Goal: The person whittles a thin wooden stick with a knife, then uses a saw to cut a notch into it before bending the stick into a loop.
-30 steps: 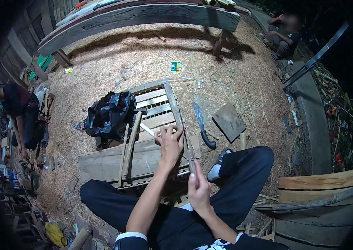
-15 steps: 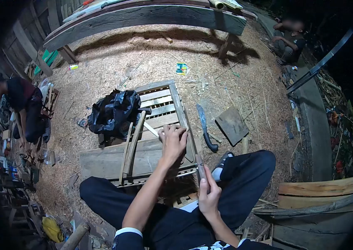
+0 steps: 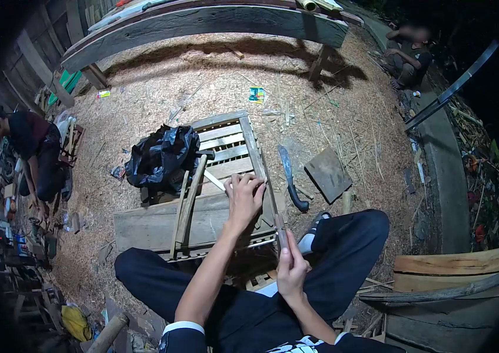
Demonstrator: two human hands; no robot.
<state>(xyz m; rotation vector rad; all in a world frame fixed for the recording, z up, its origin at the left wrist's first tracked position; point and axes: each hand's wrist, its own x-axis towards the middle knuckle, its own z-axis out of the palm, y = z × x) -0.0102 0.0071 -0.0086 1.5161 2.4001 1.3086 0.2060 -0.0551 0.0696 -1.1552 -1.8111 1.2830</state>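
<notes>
My left hand is closed around a pale thin strip, low over the slatted wooden frame. Its fingertips meet near the frame's right rail. In my right hand is a narrow tool, gripped by its handle and pointing up and away from me; its exact kind I cannot make out. Left of my left hand, a hammer and a thin stick lie across a wide grey board. A black plastic bag rests on the frame's left side.
A dark-handled knife and a square wooden block lie on the ground to the right. Beyond stands a long bench. One person crouches at left; another sits at far right. Curved planks stand lower right.
The tool in my right hand has shifted very slightly to the left and up. My left hand stays almost in place on the strip.
</notes>
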